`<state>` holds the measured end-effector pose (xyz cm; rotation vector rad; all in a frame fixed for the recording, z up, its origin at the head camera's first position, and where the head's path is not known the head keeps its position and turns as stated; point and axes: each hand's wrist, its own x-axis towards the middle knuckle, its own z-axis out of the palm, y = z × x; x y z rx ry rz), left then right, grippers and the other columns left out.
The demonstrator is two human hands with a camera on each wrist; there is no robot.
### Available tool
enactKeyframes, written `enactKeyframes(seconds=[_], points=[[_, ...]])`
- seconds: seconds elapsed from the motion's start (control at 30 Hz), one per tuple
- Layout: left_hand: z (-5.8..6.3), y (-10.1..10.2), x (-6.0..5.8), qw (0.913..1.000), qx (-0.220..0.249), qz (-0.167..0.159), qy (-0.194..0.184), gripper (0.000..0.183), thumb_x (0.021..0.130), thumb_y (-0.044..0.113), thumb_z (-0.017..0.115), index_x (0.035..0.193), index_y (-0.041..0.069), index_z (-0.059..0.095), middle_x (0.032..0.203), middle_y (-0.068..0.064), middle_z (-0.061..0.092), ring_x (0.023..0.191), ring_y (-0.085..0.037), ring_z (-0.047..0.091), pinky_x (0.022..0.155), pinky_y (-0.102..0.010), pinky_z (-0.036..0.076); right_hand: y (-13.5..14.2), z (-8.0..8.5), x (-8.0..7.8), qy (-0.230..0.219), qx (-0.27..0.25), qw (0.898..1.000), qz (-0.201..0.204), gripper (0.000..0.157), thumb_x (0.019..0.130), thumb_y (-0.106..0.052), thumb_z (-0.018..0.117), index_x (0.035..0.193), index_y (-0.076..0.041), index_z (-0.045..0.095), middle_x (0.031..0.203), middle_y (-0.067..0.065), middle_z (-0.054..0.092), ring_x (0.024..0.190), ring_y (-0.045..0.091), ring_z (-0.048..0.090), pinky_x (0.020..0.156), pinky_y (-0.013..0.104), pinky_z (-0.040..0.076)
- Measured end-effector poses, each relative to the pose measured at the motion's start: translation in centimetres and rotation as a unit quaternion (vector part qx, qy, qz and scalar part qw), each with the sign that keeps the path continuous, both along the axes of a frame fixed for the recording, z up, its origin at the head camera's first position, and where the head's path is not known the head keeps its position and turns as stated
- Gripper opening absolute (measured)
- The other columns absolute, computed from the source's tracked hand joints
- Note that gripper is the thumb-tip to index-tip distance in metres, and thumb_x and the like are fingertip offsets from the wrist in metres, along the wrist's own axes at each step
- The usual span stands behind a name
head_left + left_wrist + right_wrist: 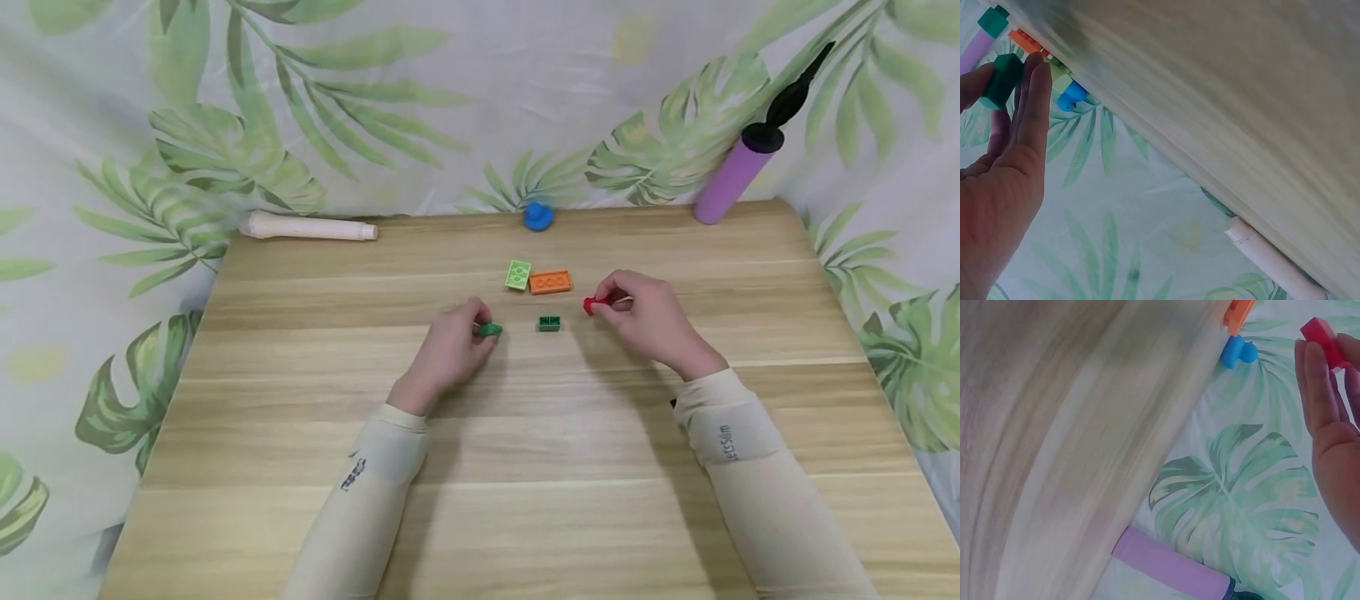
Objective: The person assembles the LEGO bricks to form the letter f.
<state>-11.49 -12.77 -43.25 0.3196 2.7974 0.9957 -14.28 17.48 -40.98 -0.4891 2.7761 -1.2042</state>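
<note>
Pinching in hands (450, 346) (654, 318): green brick (1003, 80) left, red brick (1324, 341) right.

From above, the head camera looks forward and down across the counter (540, 525); the wrist cameras, close by the hands (1010, 178) and steeply tilted, face the leafy backdrop (1229, 475), all sharing the blue toy (538, 217).

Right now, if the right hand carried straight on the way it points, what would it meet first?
The right hand, holding the red brick, would probably meet the orange brick first; height is unclear, so it might pass above.
</note>
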Motion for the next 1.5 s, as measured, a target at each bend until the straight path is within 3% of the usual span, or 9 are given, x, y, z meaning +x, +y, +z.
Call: enactKeyframes(seconds=[0.3,0.4,0.57,0.7,0.9,1.03,1.27,1.4,1.5], points=[[0.0,-0.4,0.6,1.0000,0.000,0.009,-0.002,0.019,0.092,0.009,0.073,0.100,0.012,0.055,0.085,-0.005,0.067,0.074,-0.018,0.060,0.066,-0.030,0.050,-0.3,0.9,0.4,-0.034,-0.057,0.998,-0.018,0.014,0.098,-0.009,0.074,0.105,-0.002,0.064,0.110,0.014,0.070,0.105,0.029,0.073,0.084,0.018,0.059],[0.0,-0.3,0.6,1.0000,0.000,0.008,-0.001,0.020,0.093,0.010,0.076,0.097,0.012,0.056,0.085,-0.004,0.065,0.075,-0.018,0.059,0.066,-0.030,0.050,0.0,1.0,0.5,-0.036,-0.075,0.996,-0.022,0.022,0.102,-0.012,0.070,0.117,-0.001,0.061,0.110,0.015,0.069,0.102,0.026,0.073,0.081,0.014,0.056],[-0.1,0.3,0.2,0.9995,-0.014,-0.024,0.011,0.026,0.093,0.017,0.083,0.090,0.013,0.057,0.086,-0.002,0.062,0.079,-0.018,0.057,0.070,-0.029,0.048,0.8,0.5,1.2,-0.060,-0.146,0.987,-0.034,0.037,0.111,-0.010,0.051,0.147,-0.001,0.048,0.115,0.019,0.059,0.099,0.015,0.073,0.086,0.020,0.058],[-0.1,0.5,0.2,0.9993,-0.017,-0.029,0.016,0.028,0.091,0.017,0.086,0.088,0.014,0.058,0.084,-0.001,0.060,0.079,-0.018,0.056,0.069,-0.029,0.047,1.2,0.3,1.4,-0.074,-0.250,0.963,-0.066,0.038,0.115,-0.011,0.042,0.151,-0.005,0.049,0.118,0.011,0.055,0.097,0.007,0.068,0.090,0.019,0.057],[0.3,0.2,0.5,0.9997,0.004,-0.010,0.024,0.024,0.094,0.013,0.083,0.086,0.014,0.060,0.090,-0.002,0.065,0.081,-0.017,0.059,0.071,-0.029,0.050,1.0,1.2,0.5,-0.055,-0.424,0.895,-0.127,0.021,0.107,0.000,0.057,0.123,-0.010,0.065,0.113,0.008,0.054,0.085,0.011,0.070,0.083,0.020,0.060],[0.4,-0.1,0.6,0.9997,0.008,0.000,0.023,0.020,0.095,0.009,0.079,0.087,0.012,0.061,0.097,-0.005,0.069,0.087,-0.018,0.062,0.077,-0.031,0.055,0.9,1.7,0.1,-0.076,-0.450,0.877,-0.148,0.021,0.099,0.006,0.067,0.119,-0.002,0.064,0.114,0.010,0.055,0.084,0.013,0.073,0.084,0.024,0.062],[0.1,0.0,0.1,0.9994,0.027,0.005,-0.023,0.014,0.099,0.014,0.076,0.103,0.009,0.064,0.107,-0.007,0.072,0.100,-0.021,0.069,0.087,-0.036,0.059,0.7,2.2,0.3,-0.112,-0.426,0.887,-0.138,0.035,0.096,0.001,0.074,0.127,-0.001,0.057,0.122,0.007,0.055,0.102,0.014,0.072,0.094,0.024,0.058],[-0.1,0.0,-0.1,0.9994,0.015,-0.009,-0.031,0.032,0.100,0.016,0.075,0.129,0.008,0.064,0.124,-0.011,0.074,0.113,-0.023,0.072,0.098,-0.040,0.059,0.5,2.3,0.4,-0.122,-0.425,0.891,-0.105,0.035,0.101,0.000,0.068,0.132,-0.001,0.051,0.127,0.008,0.053,0.112,0.012,0.073,0.101,0.022,0.054],[-0.2,0.0,-0.2,0.9993,0.013,-0.017,-0.030,0.038,0.099,0.014,0.076,0.135,0.008,0.065,0.127,-0.012,0.074,0.114,-0.025,0.073,0.099,-0.041,0.059,0.4,2.2,0.4,-0.126,-0.428,0.891,-0.085,0.035,0.103,0.000,0.063,0.135,-0.002,0.048,0.134,0.008,0.052,0.118,0.012,0.071,0.104,0.021,0.052]])
